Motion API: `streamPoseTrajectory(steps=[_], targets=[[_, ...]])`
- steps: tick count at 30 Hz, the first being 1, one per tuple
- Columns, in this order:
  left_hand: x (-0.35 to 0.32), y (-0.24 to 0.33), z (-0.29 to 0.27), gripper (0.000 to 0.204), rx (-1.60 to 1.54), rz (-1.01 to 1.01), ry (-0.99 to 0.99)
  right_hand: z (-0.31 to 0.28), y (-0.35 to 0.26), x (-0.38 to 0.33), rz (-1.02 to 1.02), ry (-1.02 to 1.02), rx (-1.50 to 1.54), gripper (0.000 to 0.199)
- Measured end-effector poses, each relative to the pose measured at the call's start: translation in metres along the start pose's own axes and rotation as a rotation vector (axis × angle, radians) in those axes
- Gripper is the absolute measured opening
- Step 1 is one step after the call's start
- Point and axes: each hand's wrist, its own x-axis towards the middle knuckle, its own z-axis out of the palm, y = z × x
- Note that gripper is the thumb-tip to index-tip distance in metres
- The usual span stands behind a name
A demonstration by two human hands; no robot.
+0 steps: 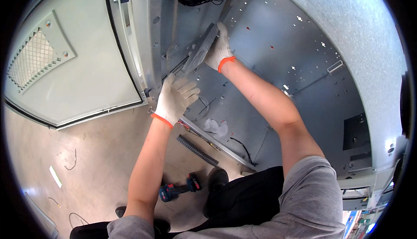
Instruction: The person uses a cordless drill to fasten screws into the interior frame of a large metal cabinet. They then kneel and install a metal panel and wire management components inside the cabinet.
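Left hand (pixel 175 98): white knit glove with orange cuff, fingers curled together on the lower end of the grey slotted duct (pixel 200 50), near the cabinet's front edge.
Right hand (pixel 219 48): same glove, fingers clamped on the duct's upper end, at 1 o'clock from the left hand.
Duct: long, tilted, lying against the grey cabinet back panel (pixel 278 65).
Door (pixel 82 65): open, at 9 o'clock, with mesh vent.
Floor: cordless drill (pixel 176 190) at 6 o'clock; black toothed strip (pixel 196 150) just above it.
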Motion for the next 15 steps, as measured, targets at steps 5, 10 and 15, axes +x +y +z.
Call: streamPoseTrajectory(steps=[5, 10, 15], targets=[[0.013, -0.004, 0.002, 0.038, -0.141, 0.030, -0.083, 0.002, 0.000, -0.010, -0.021, -0.019, -0.024, 0.081], [0.026, -0.014, -0.010, 0.020, -0.111, 0.008, -0.114, 0.000, -0.001, -0.017, -0.044, -0.048, -0.052, 0.079], [0.020, -0.024, -0.002, 0.020, -0.024, 0.011, 0.032, -0.003, -0.004, -0.018, -0.034, 0.034, -0.131, 0.077]])
